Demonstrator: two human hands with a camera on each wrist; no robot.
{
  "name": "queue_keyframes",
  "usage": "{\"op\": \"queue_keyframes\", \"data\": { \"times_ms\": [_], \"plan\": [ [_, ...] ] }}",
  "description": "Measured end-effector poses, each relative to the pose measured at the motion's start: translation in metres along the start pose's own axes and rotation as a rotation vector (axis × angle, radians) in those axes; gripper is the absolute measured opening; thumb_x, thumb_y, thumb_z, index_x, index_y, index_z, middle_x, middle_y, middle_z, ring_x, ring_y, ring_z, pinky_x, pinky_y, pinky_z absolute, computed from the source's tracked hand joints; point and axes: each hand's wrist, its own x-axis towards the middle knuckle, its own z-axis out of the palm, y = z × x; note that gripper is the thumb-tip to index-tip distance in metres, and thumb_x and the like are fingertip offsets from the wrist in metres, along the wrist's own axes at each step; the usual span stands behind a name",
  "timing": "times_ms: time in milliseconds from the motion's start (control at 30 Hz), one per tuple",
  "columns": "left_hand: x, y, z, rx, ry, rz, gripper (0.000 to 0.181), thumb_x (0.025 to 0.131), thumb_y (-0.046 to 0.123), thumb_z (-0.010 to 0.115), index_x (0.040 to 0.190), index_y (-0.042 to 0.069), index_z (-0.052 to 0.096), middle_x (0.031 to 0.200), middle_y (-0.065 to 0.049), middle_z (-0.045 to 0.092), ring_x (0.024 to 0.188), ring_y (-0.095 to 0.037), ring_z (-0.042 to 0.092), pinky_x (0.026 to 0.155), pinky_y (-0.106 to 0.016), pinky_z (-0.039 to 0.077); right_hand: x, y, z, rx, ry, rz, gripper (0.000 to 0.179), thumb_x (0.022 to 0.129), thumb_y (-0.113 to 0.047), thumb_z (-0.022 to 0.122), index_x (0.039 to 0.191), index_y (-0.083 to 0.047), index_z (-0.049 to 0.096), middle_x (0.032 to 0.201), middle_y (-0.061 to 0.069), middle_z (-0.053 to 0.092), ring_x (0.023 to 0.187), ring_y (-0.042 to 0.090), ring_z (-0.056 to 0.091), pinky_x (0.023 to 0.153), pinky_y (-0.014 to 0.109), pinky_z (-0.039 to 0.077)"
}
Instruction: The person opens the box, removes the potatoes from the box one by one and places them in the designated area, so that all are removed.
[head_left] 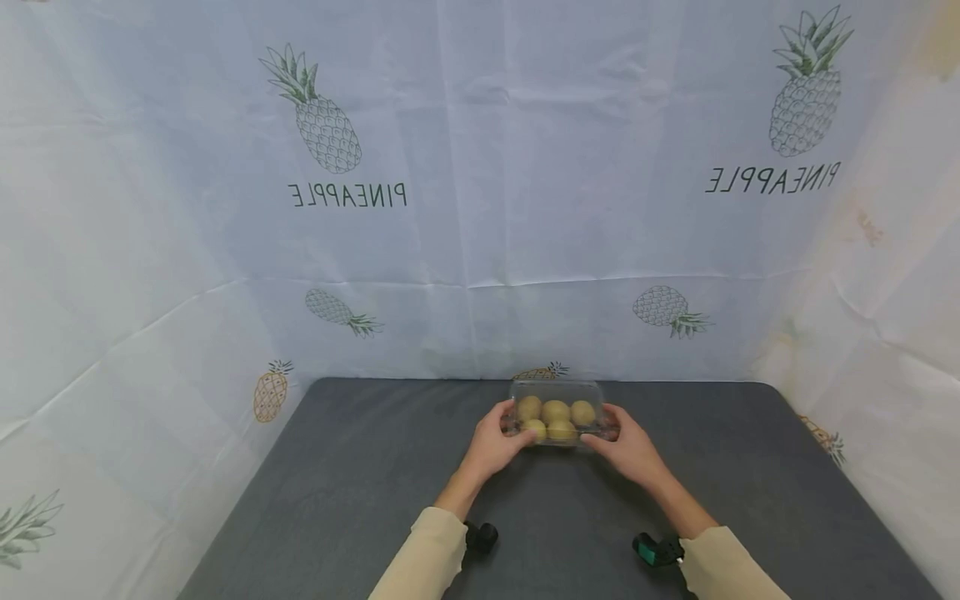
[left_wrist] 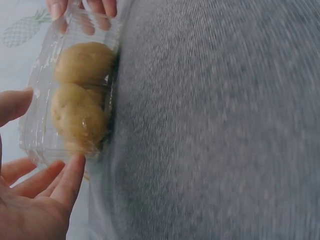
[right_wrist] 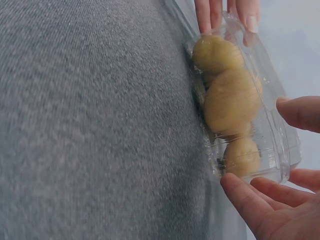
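Observation:
A clear plastic box (head_left: 557, 388) with several yellow-brown potatoes (head_left: 556, 411) inside is between my two hands, near the far edge of the table. My left hand (head_left: 491, 447) holds its left end, thumb at the front and fingers round the side. At the opposite end my right hand (head_left: 628, 447) grips it the same way. Through the transparent wall the potatoes (left_wrist: 82, 62) show in the left wrist view, and the box's lid side (right_wrist: 272, 100) appears in the right wrist view. Whether the box's base touches the table cannot be told.
The dark grey table (head_left: 555, 517) spreads out in front of and beside the box. A white cloth (head_left: 480, 233) with pineapple prints hangs behind the table and along both sides. Black devices (head_left: 482, 537) are strapped at both wrists.

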Motion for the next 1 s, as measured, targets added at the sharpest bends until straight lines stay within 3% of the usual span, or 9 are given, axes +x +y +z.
{"op": "queue_keyframes", "data": {
  "times_ms": [700, 1000],
  "plan": [
    [-0.008, -0.01, -0.023, -0.001, 0.016, -0.002, 0.073, 0.095, 0.034, 0.074, 0.154, 0.007, 0.042, 0.149, -0.019, 0.048, 0.13, -0.039, 0.053, 0.096, -0.054, 0.049, 0.004, -0.011, 0.02, 0.029, -0.007, -0.014, 0.081, 0.095, -0.033, 0.074, 0.154, 0.005, 0.033, 0.141, 0.031, 0.05, 0.116, 0.042, 0.06, 0.083, 0.05, 0.054],
    [-0.011, -0.01, -0.028, 0.031, 0.017, -0.001, 0.075, 0.094, 0.036, 0.075, 0.154, 0.006, 0.041, 0.147, -0.02, 0.049, 0.13, -0.039, 0.053, 0.096, -0.055, 0.049, 0.004, -0.01, 0.025, 0.027, 0.007, -0.015, 0.08, 0.095, -0.032, 0.074, 0.154, 0.003, 0.033, 0.142, 0.029, 0.05, 0.119, 0.042, 0.059, 0.088, 0.053, 0.052]
  ]
}}
